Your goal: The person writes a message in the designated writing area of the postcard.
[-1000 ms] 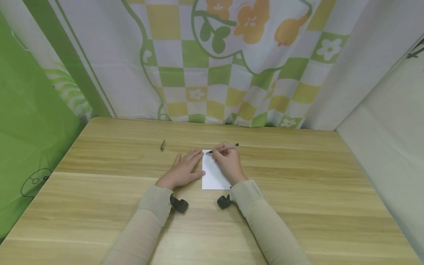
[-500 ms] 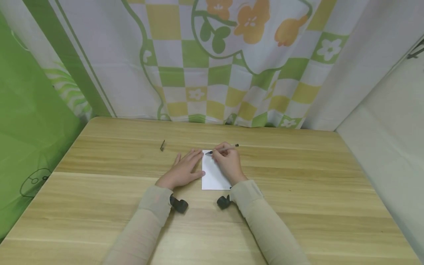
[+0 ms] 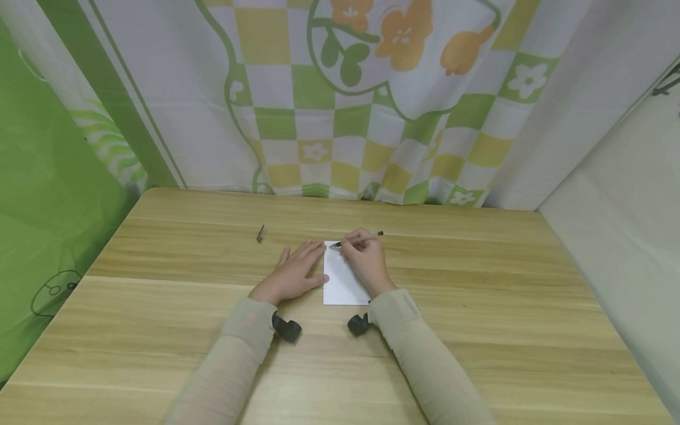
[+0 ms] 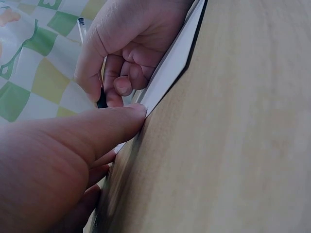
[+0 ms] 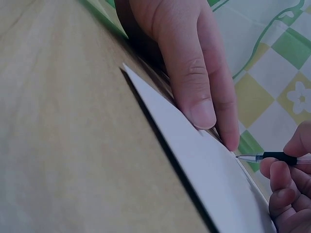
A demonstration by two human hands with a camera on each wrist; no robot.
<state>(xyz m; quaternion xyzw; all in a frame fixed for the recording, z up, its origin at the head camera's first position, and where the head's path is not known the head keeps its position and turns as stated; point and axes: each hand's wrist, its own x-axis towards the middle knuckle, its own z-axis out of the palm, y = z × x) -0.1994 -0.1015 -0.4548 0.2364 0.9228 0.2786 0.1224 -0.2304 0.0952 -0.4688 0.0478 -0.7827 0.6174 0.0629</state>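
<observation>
Pen (image 5: 276, 156) lies pinched in the right grip (image 3: 368, 261), over paper (image 3: 340, 282).

No text, label, brand, number or sign readable in any view. White paper (image 3: 341, 283): no legible writing. Pen (image 5: 278, 156) and curtain (image 3: 350, 121): no legible lettering either.

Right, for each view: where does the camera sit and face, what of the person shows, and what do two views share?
Head: on the head, facing forward and down at the paper; left hand, right hand, sleeves show.
Left wrist: on that wrist, facing the paper's edge; both hands show.
Right wrist: on that wrist, facing the paper and pen; both hands show.
Shared: both wrist views catch the curtain.
</observation>
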